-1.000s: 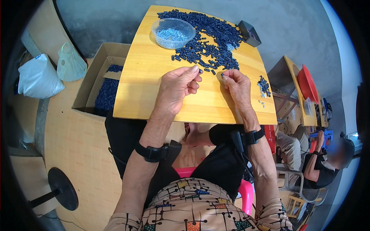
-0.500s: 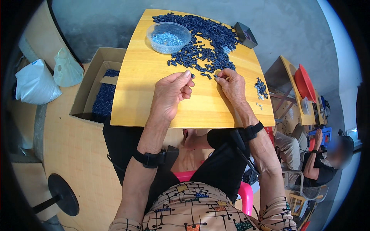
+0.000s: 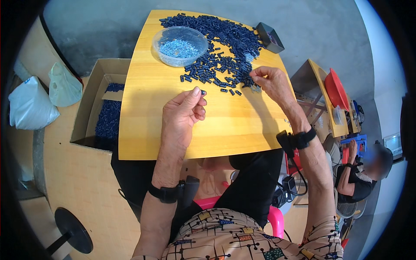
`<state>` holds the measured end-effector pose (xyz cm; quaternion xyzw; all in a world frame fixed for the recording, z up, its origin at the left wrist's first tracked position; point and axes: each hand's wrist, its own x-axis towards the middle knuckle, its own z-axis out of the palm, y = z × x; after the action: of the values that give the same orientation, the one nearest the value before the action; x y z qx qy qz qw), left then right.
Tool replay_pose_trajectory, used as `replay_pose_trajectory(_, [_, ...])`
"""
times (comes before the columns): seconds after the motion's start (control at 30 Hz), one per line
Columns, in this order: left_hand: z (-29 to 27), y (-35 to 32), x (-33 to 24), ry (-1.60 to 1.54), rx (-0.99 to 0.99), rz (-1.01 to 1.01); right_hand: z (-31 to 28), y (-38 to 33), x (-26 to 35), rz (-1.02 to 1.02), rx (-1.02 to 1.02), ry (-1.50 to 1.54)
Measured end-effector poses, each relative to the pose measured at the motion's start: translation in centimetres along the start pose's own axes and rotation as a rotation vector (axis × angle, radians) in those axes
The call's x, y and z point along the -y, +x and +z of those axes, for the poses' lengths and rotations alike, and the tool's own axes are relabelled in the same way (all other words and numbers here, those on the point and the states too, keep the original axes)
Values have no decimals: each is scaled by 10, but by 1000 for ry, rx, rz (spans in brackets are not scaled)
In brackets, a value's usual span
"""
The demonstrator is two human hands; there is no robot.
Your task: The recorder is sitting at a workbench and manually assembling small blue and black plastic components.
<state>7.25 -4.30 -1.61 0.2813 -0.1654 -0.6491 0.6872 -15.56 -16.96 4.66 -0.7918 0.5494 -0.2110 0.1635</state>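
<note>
Between the thumb and fingers of my left hand (image 3: 181, 115) is a small dark cylindrical piece (image 3: 203, 92), held above the near part of the wooden table (image 3: 151, 141). My right hand (image 3: 275, 86) reaches to the right edge of the pile of dark cylindrical pieces (image 3: 221, 30). Its thumb and fingertips are pinched together, and whatever they hold is too small to make out. Just below those fingertips lie a few small silvery pieces (image 3: 255, 89). A clear round tub (image 3: 158, 56) holding many thin silvery pieces (image 3: 178, 48) stands left of the pile.
A dark open box (image 3: 270, 38) sits at the far right corner. On the floor to the left are a cardboard carton (image 3: 82, 125) with dark pieces inside and two bags (image 3: 32, 104). At right, a person (image 3: 355, 182) sits near another table with a red basin (image 3: 336, 89).
My right hand has moved right and away from my left, over the pile's right edge. The left hand keeps its piece. The view has shifted, and my right arm hides the small heap at right.
</note>
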Motion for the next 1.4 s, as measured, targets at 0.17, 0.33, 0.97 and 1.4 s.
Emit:
replay_pose_trajectory(0.17, [3, 0, -1, 43, -10, 5, 21, 37, 4, -167, -24, -229])
replay_pose_trajectory(0.33, [3, 0, -4, 69, -26, -20, 35, 51, 12, -164, 28, -309])
replay_pose_trajectory(0.97, [8, -2, -7, 88, -4, -32, 2, 24, 51, 108, 218, 542])
replay_pose_trajectory(1.4, [40, -40, -19, 52, 192, 86, 13, -101, 111, 55, 33, 1432])
